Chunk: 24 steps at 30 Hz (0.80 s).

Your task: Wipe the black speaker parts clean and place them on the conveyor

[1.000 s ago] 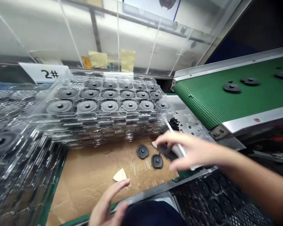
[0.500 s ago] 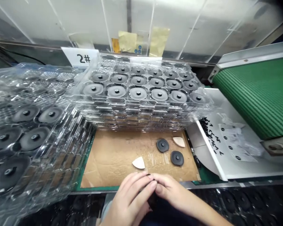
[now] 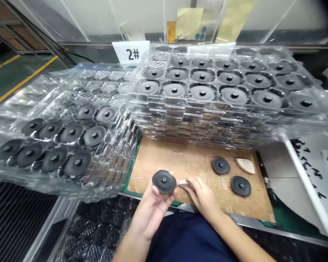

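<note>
My left hand (image 3: pixel 153 207) lies palm up and holds a black rubber diaphragm disc (image 3: pixel 164 181) with a raised centre stud. My right hand (image 3: pixel 200 196) pinches a small pale wedge (image 3: pixel 182 183) close to the disc's edge, without touching it as far as I can see. Both hands are over the near edge of a cardboard sheet (image 3: pixel 199 160). Two more black discs (image 3: pixel 221 165) (image 3: pixel 241 186) lie on the sheet to the right, with a second pale wedge (image 3: pixel 245 165) beside them.
Stacked transparent trays of black discs (image 3: pixel 202 93) stand behind the cardboard, and another stack (image 3: pixel 54 158) stands to the left. A bin of black discs (image 3: pixel 106 225) sits below at lower left. A white panel (image 3: pixel 314 171) with small black pieces is at right.
My view has swung left, and the conveyor has gone out of sight. My hands have parted, my left now holding a disc up. The pale wedge on the cardboard has left its spot.
</note>
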Each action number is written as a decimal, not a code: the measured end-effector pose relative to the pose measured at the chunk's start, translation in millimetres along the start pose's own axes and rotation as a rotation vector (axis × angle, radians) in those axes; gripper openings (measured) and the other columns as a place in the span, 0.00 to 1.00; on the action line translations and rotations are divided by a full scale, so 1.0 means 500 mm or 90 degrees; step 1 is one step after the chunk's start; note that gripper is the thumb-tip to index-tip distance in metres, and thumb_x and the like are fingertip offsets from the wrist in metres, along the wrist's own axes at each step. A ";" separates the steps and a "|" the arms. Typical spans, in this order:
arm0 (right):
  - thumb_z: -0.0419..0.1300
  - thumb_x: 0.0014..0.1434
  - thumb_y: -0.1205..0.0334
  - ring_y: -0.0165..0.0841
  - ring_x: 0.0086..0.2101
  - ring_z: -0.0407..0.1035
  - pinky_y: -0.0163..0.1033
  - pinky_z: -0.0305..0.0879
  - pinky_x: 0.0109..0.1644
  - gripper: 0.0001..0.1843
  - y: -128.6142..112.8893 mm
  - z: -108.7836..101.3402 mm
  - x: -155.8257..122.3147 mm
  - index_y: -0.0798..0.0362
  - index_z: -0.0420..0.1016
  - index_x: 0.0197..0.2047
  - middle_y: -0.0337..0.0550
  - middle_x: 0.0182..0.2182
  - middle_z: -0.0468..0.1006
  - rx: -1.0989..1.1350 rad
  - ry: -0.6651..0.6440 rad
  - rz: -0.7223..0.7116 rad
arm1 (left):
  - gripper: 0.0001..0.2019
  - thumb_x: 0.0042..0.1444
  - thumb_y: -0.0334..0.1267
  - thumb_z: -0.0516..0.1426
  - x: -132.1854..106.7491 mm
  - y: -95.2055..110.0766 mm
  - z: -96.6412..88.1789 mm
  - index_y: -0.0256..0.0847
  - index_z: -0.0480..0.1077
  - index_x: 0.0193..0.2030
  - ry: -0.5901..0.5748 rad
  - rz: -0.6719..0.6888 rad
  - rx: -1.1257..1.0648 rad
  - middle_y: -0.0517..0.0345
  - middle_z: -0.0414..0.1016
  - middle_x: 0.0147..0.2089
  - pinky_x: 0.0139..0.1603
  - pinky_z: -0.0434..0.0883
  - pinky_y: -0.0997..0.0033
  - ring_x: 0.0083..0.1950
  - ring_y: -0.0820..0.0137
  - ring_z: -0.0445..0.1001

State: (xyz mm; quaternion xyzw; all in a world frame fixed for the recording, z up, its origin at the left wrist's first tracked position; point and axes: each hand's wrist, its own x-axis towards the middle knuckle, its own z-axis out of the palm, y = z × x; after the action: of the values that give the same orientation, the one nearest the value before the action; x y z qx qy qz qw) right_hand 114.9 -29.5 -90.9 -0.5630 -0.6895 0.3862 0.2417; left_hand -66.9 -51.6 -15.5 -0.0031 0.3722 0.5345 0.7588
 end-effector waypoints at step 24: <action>0.52 0.61 0.70 0.29 0.32 0.70 0.31 0.66 0.36 0.10 -0.260 -0.175 -0.002 0.53 0.73 0.41 0.40 0.32 0.76 0.124 -0.128 -0.214 | 0.27 0.32 0.37 0.71 -0.002 -0.015 0.079 0.45 0.75 0.44 -0.070 -0.060 0.148 0.59 0.79 0.43 0.47 0.70 0.76 0.45 0.69 0.75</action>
State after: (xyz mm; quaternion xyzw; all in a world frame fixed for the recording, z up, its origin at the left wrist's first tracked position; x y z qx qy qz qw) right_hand 105.6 -16.5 64.8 -0.3729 -0.7538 0.4594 0.2857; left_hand -38.7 -40.0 10.6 0.0966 0.3889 0.4508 0.7976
